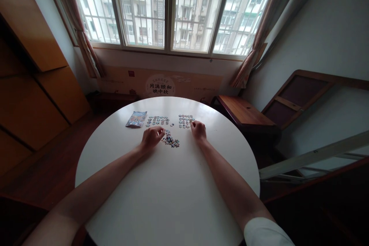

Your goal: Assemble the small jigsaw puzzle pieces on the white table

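Small jigsaw pieces lie on a round white table (173,200). A loose pile of pieces (171,141) sits between my hands. Two neater groups of pieces lie farther back, one at the left (157,120) and one at the right (184,120). My left hand (152,137) rests on the table with fingers curled, its fingertips at the left edge of the pile. My right hand (198,130) is curled in a pinch next to the right group; what it holds is too small to make out.
A small printed puzzle bag (136,119) lies flat at the back left of the table. A wooden chair (245,113) stands at the right. A wooden cabinet (37,84) lines the left wall. A barred window (170,7) is ahead.
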{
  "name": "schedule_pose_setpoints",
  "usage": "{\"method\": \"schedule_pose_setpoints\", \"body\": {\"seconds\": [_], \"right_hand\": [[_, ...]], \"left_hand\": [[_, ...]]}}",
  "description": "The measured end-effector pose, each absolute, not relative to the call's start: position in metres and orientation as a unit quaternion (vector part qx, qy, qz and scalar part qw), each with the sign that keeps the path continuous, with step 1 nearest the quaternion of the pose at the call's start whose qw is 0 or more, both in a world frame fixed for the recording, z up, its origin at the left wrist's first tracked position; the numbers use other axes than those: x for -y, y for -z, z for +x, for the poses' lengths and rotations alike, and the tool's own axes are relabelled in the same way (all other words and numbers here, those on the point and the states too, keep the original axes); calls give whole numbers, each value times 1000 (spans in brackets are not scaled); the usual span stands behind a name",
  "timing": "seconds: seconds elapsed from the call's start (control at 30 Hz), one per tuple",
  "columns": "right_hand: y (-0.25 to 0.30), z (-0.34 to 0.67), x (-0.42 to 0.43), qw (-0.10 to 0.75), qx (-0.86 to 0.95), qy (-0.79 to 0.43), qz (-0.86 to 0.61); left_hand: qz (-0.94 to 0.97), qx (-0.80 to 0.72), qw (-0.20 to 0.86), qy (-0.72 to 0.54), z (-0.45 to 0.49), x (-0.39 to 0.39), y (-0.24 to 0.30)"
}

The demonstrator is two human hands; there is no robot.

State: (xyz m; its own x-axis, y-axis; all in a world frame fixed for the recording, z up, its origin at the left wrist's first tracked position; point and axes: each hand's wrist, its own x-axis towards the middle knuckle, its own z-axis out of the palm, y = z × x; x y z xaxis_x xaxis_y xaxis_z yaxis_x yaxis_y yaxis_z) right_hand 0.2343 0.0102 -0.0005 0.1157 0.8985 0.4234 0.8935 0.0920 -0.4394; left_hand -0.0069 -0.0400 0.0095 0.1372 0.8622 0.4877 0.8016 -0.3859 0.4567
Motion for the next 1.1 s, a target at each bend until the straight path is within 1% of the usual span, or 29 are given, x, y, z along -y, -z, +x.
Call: {"method": "schedule_pose_setpoints", "body": {"seconds": [0.37, 0.5, 0.6, 0.93, 1.1], "right_hand": [[-10, 233, 0, 192, 688, 24, -699], [-17, 231, 4, 140, 700, 13, -700], [-21, 230, 6, 123, 702, 8, -702], [-13, 235, 1, 186, 682, -25, -707], [-3, 245, -7, 284, 635, -13, -718]], "left_hand": [[761, -551, 41, -340, -7, 42, -11], [765, -549, 37, -335, -7, 41, -9], [767, -548, 36, -332, -7, 40, -8], [769, -546, 39, -330, -7, 41, -9], [768, -548, 34, -330, -6, 41, -9]]}}
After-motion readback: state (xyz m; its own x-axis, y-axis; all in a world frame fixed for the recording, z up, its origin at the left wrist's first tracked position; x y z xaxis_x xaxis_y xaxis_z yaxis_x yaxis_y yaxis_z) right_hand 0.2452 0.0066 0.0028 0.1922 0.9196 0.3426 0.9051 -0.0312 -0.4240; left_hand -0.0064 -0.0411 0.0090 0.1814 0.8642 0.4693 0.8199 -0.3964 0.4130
